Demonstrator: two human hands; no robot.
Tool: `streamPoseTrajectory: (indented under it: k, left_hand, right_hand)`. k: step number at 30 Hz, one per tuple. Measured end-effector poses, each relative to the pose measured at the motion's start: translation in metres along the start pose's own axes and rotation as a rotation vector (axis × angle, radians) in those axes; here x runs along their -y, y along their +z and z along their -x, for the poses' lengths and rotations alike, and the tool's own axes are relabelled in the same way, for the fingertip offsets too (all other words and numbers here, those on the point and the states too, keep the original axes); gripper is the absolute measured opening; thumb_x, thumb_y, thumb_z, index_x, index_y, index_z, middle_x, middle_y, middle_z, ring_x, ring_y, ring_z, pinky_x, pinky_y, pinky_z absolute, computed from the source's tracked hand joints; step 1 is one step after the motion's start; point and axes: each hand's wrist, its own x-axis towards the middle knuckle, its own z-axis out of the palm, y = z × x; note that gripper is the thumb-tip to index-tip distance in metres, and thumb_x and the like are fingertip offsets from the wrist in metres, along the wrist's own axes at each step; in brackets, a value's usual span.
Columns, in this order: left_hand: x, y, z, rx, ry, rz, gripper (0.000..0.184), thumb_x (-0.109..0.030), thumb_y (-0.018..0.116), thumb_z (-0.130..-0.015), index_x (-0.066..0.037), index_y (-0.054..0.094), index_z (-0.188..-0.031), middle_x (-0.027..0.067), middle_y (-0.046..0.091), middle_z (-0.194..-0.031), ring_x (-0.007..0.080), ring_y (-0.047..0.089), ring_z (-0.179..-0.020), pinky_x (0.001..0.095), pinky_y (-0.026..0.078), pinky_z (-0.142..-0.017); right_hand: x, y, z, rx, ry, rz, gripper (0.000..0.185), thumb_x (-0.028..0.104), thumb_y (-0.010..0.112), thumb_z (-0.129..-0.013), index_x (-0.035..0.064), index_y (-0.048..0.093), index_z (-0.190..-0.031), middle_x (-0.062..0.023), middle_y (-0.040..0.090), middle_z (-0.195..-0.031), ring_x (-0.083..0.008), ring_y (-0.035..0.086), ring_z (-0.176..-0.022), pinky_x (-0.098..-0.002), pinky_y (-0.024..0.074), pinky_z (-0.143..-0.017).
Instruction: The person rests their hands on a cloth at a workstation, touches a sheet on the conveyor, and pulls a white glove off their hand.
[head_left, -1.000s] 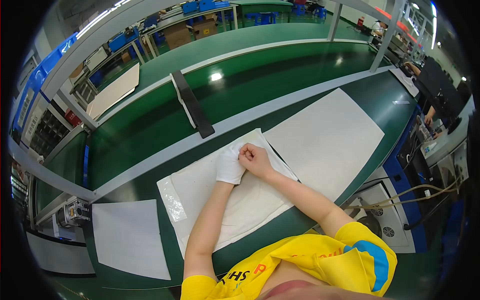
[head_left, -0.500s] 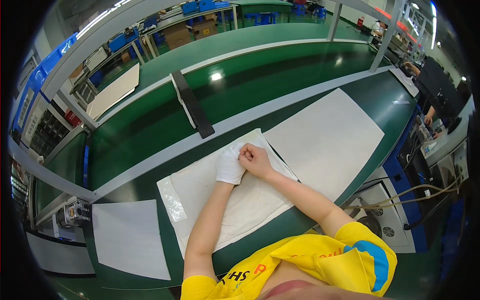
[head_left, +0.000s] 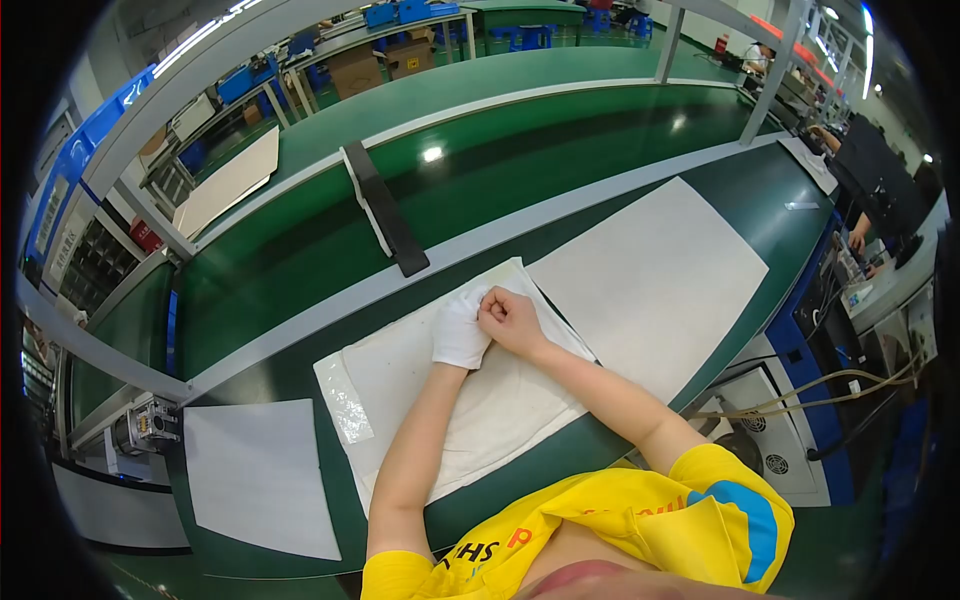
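My left hand (head_left: 462, 330) wears a white glove and rests on a white cloth pad (head_left: 500, 420); its fingertips are hidden beside the other hand. Bare and curled, my right hand (head_left: 510, 318) touches the glove's finger end, its fingers closed on something I cannot make out. A strip of clear tape (head_left: 347, 402) lies along the pad's left edge. To the right of the pad is a large white sheet (head_left: 655, 275), and a smaller white sheet (head_left: 258, 475) lies to the left.
Behind the bench (head_left: 285, 385) runs a green conveyor belt (head_left: 540, 150) with a black bar (head_left: 388, 210) across its near rail. Metal posts stand at both sides. A motor (head_left: 148, 428) sits at the left; cables (head_left: 810, 390) and a person's hand (head_left: 858, 235) are at the right.
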Motion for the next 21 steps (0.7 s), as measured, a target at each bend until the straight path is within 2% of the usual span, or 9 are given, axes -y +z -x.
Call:
streamPoseTrajectory:
  k: [19, 21]
  left_hand:
    - [0.0002, 0.0003, 0.0005, 0.004, -0.005, 0.004, 0.006, -0.015, 0.059, -0.073, -0.011, 0.058, -0.077, 0.0090, 0.060, -0.076, 0.0292, 0.058, -0.073, 0.0349, 0.046, -0.063]
    - [0.0021, 0.0005, 0.0004, 0.029, -0.017, 0.000, 0.008, -0.018, 0.058, -0.074, -0.013, 0.059, -0.081, 0.0102, 0.061, -0.080, 0.0307, 0.059, -0.075, 0.0375, 0.047, -0.063]
  right_hand:
    - [-0.0001, -0.0005, -0.0004, 0.015, 0.006, 0.025, 0.012, 0.013, 0.062, -0.071, 0.0035, 0.055, -0.071, -0.0038, 0.039, -0.048, -0.0125, 0.037, -0.045, -0.0261, 0.0341, -0.047]
    - [0.0005, -0.0001, 0.0000, 0.014, 0.008, 0.023, 0.012, 0.013, 0.062, -0.071, 0.0035, 0.056, -0.071, -0.0036, 0.039, -0.048, -0.0123, 0.037, -0.046, -0.0259, 0.0341, -0.047]
